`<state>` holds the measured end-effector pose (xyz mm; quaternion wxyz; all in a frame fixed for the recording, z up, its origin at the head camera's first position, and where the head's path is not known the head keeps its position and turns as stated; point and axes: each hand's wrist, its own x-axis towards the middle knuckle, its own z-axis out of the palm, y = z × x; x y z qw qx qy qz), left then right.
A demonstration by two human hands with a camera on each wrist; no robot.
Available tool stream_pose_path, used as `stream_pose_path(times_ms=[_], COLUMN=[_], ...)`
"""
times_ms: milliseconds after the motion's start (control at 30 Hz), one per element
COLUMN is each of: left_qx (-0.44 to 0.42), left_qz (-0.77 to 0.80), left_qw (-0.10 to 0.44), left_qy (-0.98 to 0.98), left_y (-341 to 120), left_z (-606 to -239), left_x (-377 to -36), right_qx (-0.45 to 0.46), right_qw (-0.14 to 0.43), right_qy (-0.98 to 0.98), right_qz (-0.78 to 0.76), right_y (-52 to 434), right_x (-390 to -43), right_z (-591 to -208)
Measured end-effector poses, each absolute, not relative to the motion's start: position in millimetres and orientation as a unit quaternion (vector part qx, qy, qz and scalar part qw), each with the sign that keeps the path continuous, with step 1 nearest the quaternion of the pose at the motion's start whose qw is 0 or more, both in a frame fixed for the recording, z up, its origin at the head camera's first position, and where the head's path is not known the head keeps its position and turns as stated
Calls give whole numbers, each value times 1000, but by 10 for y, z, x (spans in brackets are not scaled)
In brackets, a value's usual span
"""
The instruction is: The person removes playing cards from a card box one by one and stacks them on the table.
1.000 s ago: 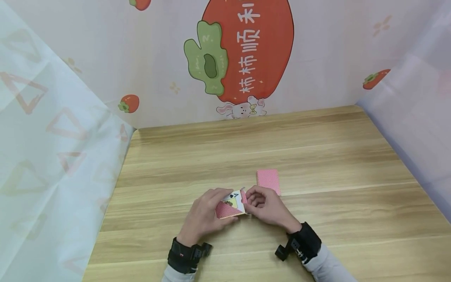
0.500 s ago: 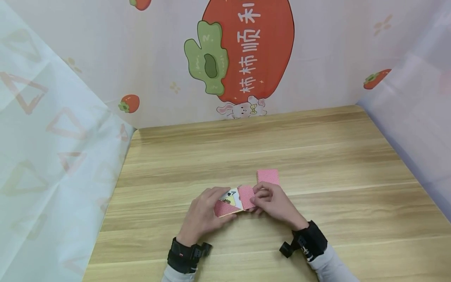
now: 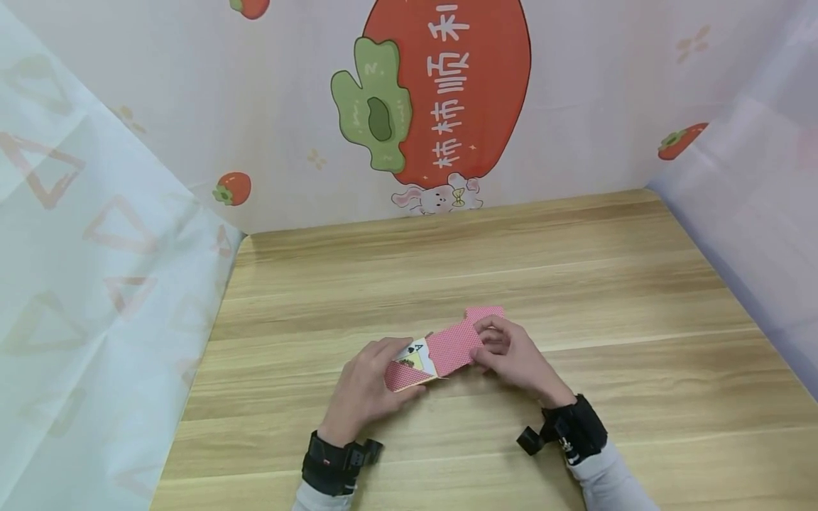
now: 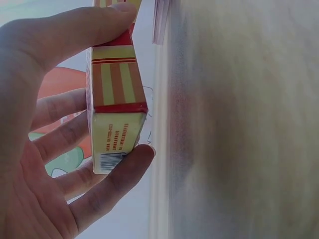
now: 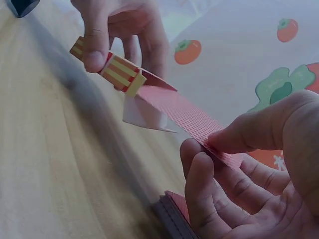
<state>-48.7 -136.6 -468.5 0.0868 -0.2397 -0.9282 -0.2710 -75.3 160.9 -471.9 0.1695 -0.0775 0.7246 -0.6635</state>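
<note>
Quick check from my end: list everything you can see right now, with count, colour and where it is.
card box: one, red patterned face with a spade ace, striped yellow and red sides, held above the table near the front edge.
cards being drawn: a thin batch, count unclear, red backs, half out of the box's open end.
card pile: one, red backs, flat on the table just behind the right hand.
table: one, light wood.
backdrop: printed sheet with persimmons, behind the table.
left hand: grips the card box.
right hand: pinches the cards being drawn.
</note>
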Motion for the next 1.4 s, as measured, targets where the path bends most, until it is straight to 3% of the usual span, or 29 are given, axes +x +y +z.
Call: stream_pose_path(times_ms=[367,967,1400], left_qx=[-239,-241,-241], left_qz=[-272,-273,-273], left_qw=[85,90,85], left_qy=[-928,-927,-927], left_y=[-1373,-1383,-1370], left_z=[-4731,-4722,-4726], left_x=[-477,-503,-509], right_qx=[-52,68,51], right_qw=[143,72,8], right_qy=[709,744,838], right_qz=[-689,-661,-544], right_y=[1780,1931,1861], right_x=[-823,-1045,-1117], right_z=[-4644,-4742,-4800])
